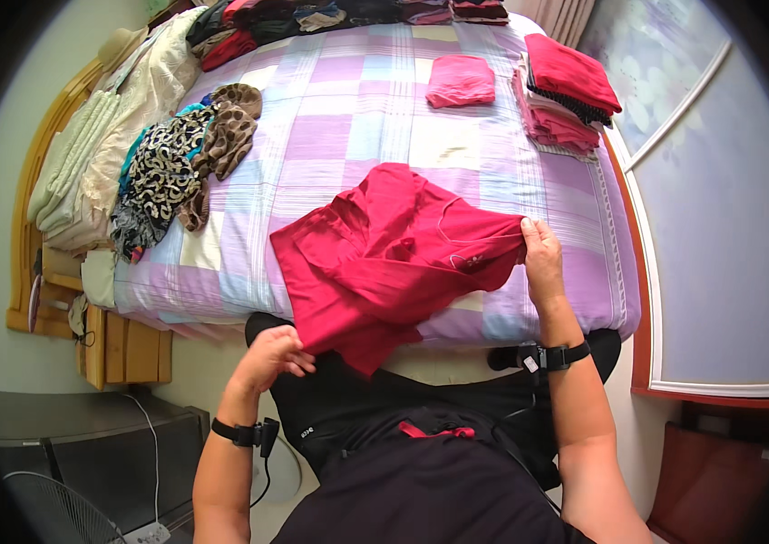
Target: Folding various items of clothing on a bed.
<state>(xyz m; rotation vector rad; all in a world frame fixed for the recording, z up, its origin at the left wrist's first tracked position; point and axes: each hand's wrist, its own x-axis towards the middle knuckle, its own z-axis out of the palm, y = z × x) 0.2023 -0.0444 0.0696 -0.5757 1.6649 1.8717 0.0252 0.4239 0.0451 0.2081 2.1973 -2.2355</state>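
A crumpled red garment (375,263) with thin pale drawstrings or trim lies across the near part of the bed, one part hanging over the front edge. My right hand (539,254) grips the garment's right end between thumb and fingers. My left hand (283,354) is at its lower left edge, seemingly pinching the fabric between thumb and forefinger, the other fingers loosely curled.
On the checked bedspread (330,136) lie patterned clothes (167,163), a folded pink piece (460,80), a red-and-pink stack (561,86) and dark piles (312,20). A wooden bedside cabinet (126,349) stands left, a fan (49,508) lower left, pale panels (711,254) right.
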